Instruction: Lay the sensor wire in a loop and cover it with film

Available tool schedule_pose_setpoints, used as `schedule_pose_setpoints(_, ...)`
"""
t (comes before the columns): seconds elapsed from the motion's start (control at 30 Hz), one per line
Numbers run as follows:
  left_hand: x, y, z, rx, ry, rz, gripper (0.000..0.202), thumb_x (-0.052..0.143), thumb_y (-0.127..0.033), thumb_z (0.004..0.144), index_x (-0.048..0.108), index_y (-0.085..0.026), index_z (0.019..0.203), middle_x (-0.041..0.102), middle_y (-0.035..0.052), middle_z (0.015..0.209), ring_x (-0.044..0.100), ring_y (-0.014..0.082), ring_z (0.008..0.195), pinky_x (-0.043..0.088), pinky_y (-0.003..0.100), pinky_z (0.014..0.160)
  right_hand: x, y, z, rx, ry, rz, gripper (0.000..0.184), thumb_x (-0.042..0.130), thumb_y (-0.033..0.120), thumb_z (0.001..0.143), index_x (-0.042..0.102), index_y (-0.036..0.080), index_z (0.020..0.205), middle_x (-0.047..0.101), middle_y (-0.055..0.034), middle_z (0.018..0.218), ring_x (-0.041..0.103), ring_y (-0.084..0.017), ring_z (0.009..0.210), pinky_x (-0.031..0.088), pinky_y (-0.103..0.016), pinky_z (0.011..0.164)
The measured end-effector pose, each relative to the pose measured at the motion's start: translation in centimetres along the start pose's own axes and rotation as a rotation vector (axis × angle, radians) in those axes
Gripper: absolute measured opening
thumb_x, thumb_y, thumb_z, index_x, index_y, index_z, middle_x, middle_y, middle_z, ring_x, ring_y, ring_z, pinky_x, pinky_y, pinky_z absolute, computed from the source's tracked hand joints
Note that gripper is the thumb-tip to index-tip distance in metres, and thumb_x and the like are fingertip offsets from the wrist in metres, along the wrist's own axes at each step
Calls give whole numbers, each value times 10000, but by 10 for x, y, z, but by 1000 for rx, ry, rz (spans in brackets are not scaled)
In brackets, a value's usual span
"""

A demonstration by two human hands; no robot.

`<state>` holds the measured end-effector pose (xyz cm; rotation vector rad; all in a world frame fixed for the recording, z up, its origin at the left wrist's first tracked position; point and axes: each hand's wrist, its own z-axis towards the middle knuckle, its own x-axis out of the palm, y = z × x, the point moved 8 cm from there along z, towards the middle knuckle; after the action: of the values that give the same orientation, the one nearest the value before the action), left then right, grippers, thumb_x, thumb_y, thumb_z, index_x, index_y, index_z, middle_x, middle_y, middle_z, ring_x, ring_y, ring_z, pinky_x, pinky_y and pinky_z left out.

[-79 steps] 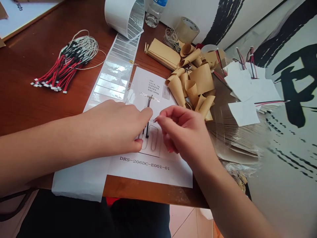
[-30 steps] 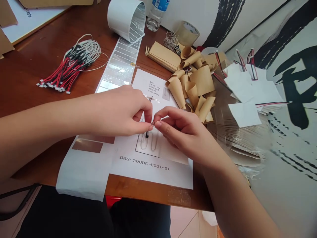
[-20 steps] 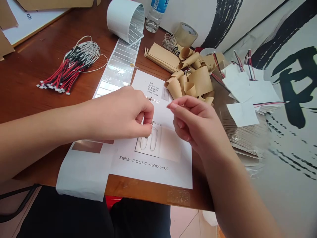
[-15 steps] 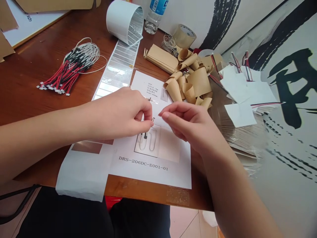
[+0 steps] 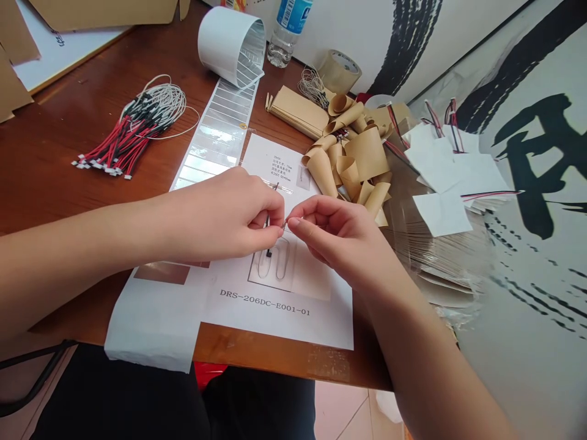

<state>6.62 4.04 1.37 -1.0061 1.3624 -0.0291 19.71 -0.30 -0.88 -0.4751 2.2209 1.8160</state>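
Printed sheet: lies at the table's near edge, marked DRS-206DC-E001-01, with a looped outline drawn on it.
Left hand: thumb and forefinger are closed tight on the thin black lead, the same pinch as half a second ago.
Right hand: half a second ago it hovered loose and apart. Now its thumb and forefinger are nipped shut on the lead's upper end, fingertips touching the left hand's.
Thin black lead: hangs from the pinch down onto the looped outline.
Label strip: runs from beside the left hand back to the white roll.
Kraft paper cones: heaped beyond the right hand.
Red and black wire bundle: far left, well apart.
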Motion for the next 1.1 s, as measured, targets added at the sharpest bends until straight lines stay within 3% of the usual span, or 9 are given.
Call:
schedule_pose_setpoints(0.23, 4, 0, 0, 7, 34, 2, 212, 558, -354, 886, 685, -241, 760, 645, -10, 587, 594, 166, 590, 375, 306, 549, 0, 3, -2, -10, 16, -31, 227, 793, 381, 852, 726, 165, 837, 550, 21, 670, 384, -84, 583, 252, -261, 511)
schedule_pose_setpoints(0.43, 6, -1, 1, 41, 41, 40, 238, 531, -358, 914, 680, -234, 777, 634, 7, 589, 576, 183, 630, 366, 308, 579, 7, -1, 1, -14, 104, -44, 261, 775, 404, 874, 733, 175, 993, 535, 37, 696, 429, -85, 576, 287, -252, 510)
schedule_pose_setpoints(0.6, 5, -2, 0, 40, 57, -14, 170, 559, -311, 885, 671, -239, 780, 623, -16, 569, 552, 167, 584, 373, 308, 582, -2, 7, -2, -89, -35, -64, 205, 739, 370, 904, 701, 175, 852, 486, 43, 635, 384, -89, 580, 280, -258, 523)
schedule_pose_setpoints(0.83, 4, -3, 0, 40, 26, -19, 205, 558, -287, 879, 567, -218, 685, 609, -20, 569, 521, 133, 530, 345, 296, 542, 2, 18, -6, -193, -24, -191, 226, 697, 380, 946, 754, 165, 987, 490, 48, 622, 383, -85, 547, 292, -263, 502)
schedule_pose_setpoints(1.1, 4, 1, 0, 10, 14, -109, 179, 549, -285, 894, 706, -210, 855, 577, -53, 543, 500, 109, 482, 353, 269, 519, -5, 21, -7, -233, -112, -222, 190, 701, 331, 934, 722, 166, 843, 487, 53, 575, 392, -81, 549, 283, -254, 494)
